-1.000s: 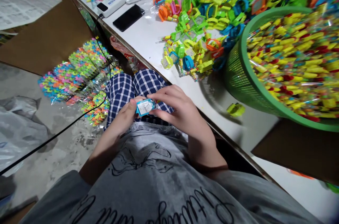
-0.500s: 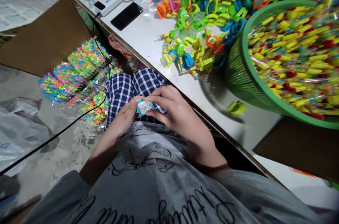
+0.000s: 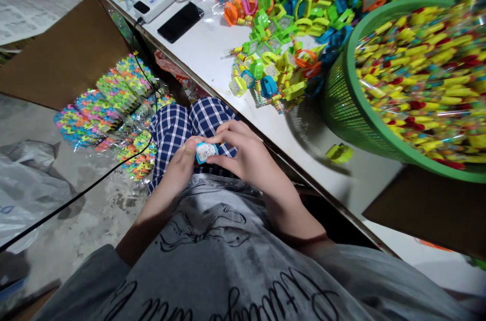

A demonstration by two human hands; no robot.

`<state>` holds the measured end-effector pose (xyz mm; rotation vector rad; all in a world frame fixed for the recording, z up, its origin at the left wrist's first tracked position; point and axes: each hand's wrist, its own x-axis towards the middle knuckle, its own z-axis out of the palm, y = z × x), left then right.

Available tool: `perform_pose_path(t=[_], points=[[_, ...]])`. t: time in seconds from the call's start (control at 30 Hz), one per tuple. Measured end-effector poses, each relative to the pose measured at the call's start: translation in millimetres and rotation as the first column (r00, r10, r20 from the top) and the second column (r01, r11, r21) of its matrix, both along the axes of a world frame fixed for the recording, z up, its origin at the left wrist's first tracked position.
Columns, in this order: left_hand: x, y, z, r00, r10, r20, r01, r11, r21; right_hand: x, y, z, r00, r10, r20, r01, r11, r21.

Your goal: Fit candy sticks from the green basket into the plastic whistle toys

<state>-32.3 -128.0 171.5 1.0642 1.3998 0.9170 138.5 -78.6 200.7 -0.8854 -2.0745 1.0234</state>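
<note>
Above my lap, both hands hold a small blue toy watch point(image 3: 206, 152) whose whitish printed face is turned up. My left hand point(image 3: 181, 165) pinches its left side, with the thumb on the near edge. From the right, the thumb and fingers of my right hand point(image 3: 245, 151) close on the other side. Any strap is hidden by my fingers. On the white table point(image 3: 261, 126) to the right lies a heap of similar toy watches point(image 3: 299, 12) in green, yellow, orange and blue. A lone yellow-green one point(image 3: 339, 154) sits near the basket.
A green plastic basket point(image 3: 341, 103) full of yellow, candy-like sticks stands on the table at right. Near the table's far end are a black phone point(image 3: 180, 22) and a white power bank point(image 3: 155, 3) with a cable point(image 3: 94, 185). Bagged colourful pieces point(image 3: 110, 103) and a cardboard box point(image 3: 49, 63) occupy the floor.
The toy watch has turned slightly, showing its face more squarely. My right hand has shifted a little, with its fingers drawn closer to the watch's right edge.
</note>
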Motion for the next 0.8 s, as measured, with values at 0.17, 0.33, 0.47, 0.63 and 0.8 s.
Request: perform_pose_path(t=[0.17,0.33,0.47,0.63,0.8], points=[[2.5,1.8,-1.6,1.000,0.028,0.013,-0.028,1.000,0.006,-4.8,0.9,-15.0,0.993,-0.013,-0.116,-0.010,0.982,-0.190],[4.4,6.4,4.7,0.999,-0.038,-0.013,0.039,0.997,0.062,-7.9,2.3,-18.0,0.991,-0.049,-0.125,0.026,0.983,-0.180],[2.2,6.8,0.6,0.998,-0.060,-0.001,0.060,0.996,0.066,-5.3,5.3,-13.5,0.989,0.011,-0.146,-0.037,0.983,-0.178],[-5.6,2.8,-19.1,0.980,-0.108,0.166,0.108,0.994,0.013,-0.3,10.1,-9.1,0.991,0.058,-0.121,-0.089,0.959,-0.270],[-8.9,3.9,-22.0,0.973,-0.062,0.222,0.070,0.997,-0.028,2.0,11.2,-4.5,0.993,0.082,-0.085,-0.102,0.957,-0.271]])
